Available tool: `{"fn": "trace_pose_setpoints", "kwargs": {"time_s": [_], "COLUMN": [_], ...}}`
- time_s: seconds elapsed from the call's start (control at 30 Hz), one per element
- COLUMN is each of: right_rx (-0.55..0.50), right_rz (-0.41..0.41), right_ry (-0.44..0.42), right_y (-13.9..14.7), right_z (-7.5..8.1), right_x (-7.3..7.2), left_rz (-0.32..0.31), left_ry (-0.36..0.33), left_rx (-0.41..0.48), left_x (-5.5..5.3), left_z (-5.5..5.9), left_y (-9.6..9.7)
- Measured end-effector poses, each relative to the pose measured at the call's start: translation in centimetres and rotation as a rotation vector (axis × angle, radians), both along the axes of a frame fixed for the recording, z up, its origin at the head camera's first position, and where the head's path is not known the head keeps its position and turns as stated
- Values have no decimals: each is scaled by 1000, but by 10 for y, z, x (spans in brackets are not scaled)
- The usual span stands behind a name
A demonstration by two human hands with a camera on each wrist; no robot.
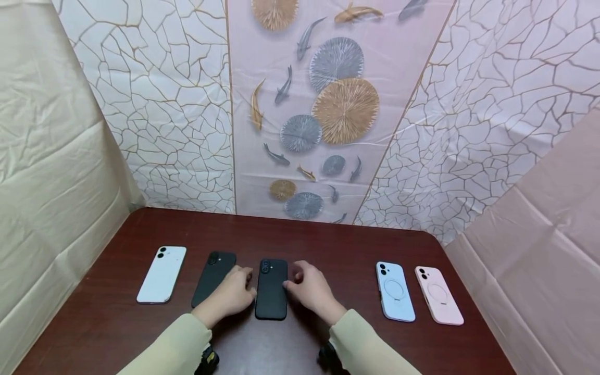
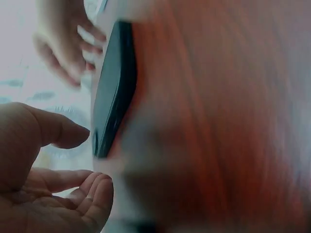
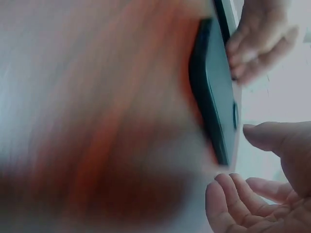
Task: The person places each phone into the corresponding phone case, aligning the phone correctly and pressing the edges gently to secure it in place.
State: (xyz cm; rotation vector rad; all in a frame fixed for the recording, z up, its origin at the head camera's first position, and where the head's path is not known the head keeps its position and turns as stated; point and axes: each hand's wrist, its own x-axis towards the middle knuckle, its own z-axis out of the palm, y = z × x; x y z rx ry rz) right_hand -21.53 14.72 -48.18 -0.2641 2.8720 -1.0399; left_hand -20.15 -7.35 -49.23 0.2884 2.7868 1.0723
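Note:
A black phone (image 1: 272, 291) lies on the table with its back and two camera lenses up. My left hand (image 1: 234, 290) is at its left edge, partly over a second black phone (image 1: 212, 281). On the other side my right hand (image 1: 313, 288) has its thumb tip close to the phone's right edge; contact is hard to tell. Both hands have loosely bent fingers around nothing. In the left wrist view, a gap separates thumb and fingers (image 2: 99, 194) near the phone (image 2: 114, 87). The right wrist view likewise shows thumb and fingers (image 3: 228, 199) apart beside the phone (image 3: 211, 92).
At the left lies a white phone (image 1: 161, 274). A light blue phone (image 1: 396, 297) and a pink phone (image 1: 440, 299), each with a ring on its back, lie at the right. Patterned cloth (image 1: 300, 172) hangs behind the dark red table (image 1: 328, 245).

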Motion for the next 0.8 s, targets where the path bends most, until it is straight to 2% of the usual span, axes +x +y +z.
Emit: {"fn": "trace_pose_setpoints", "kwargs": {"time_s": [0.1, 0.3, 0.4, 0.53, 0.67, 0.8], "right_rx": [26, 156, 216, 265, 334, 394], "right_rz": [-46, -190, -243, -285, -321, -354], "right_ry": [45, 89, 90, 64, -19, -104], "right_y": [23, 77, 104, 140, 171, 190], "right_z": [3, 9, 12, 19, 23, 24], "right_x": [-5, -17, -20, -19, -15, -13], "left_rz": [68, 207, 219, 228, 242, 238], "left_ry": [64, 72, 64, 25, -15, -34], "left_rx": [-86, -269, -337, -380, -403, -422], "left_x": [-3, -4, -1, 2, 1, 0], "left_z": [5, 12, 13, 12, 9, 7], "left_y": [-15, -47, -58, -68, -73, -74]}}
